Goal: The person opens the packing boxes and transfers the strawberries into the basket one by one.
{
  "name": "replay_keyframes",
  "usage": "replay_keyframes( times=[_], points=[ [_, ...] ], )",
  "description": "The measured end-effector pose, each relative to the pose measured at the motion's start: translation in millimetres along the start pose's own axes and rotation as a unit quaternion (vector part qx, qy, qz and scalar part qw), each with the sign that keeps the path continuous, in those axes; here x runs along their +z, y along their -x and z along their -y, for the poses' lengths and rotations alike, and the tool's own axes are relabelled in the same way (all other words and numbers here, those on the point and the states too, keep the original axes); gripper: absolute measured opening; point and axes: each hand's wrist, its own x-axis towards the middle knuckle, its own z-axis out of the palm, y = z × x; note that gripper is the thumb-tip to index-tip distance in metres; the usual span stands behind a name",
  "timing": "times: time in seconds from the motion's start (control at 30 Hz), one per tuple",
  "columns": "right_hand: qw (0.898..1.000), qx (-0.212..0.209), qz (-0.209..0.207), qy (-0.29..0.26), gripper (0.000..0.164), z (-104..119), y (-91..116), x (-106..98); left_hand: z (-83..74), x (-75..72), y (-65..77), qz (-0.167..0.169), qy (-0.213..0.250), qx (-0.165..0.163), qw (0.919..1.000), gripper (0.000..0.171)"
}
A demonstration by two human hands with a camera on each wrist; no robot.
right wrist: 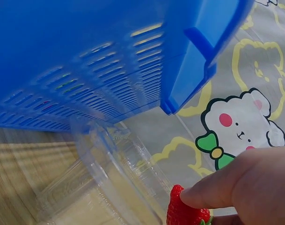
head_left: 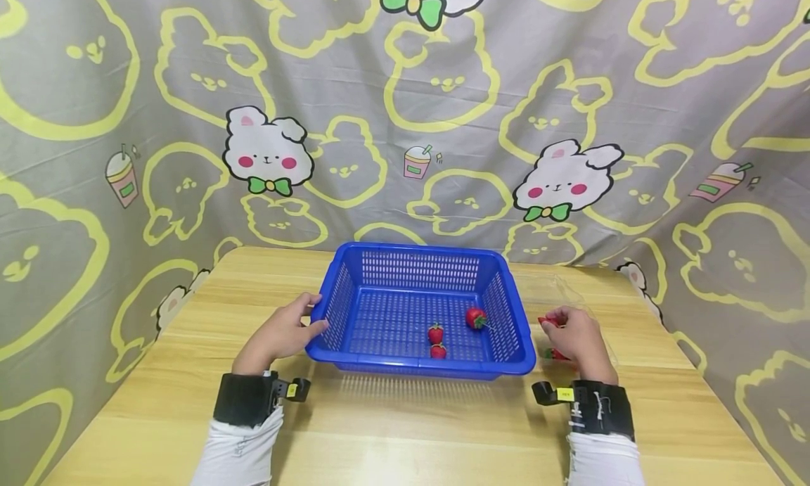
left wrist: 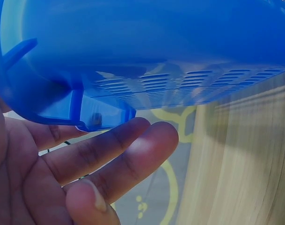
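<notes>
right grip (head_left: 579, 340): pinches a strawberry (right wrist: 183, 210) just right of the basket (head_left: 424, 364), presumably lightly to spare the fruit. left grip (head_left: 285, 333): fingers loosely extended at the rim, perhaps steadying; contact unclear. near the right grip, the clear tray (right wrist: 128, 187) is faint; another strawberry (head_left: 555, 354) lies partly hidden.

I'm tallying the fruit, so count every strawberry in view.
5. In the blue basket: one strawberry, another just in front of it, and a third farther right; a fourth in the right grip; a fifth beside the basket. More may be hidden there.
</notes>
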Motion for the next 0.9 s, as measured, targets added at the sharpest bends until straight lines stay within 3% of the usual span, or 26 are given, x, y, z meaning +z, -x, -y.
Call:
replay_keyframes(
  times=[0.9],
  points=[
    [1.0,-0.001,-0.004,-0.005,0.027,3.7,0.8,-1.6,-1.0,0.0,1.1,0.0,0.003,0.001,1.0,0.05]
  ],
)
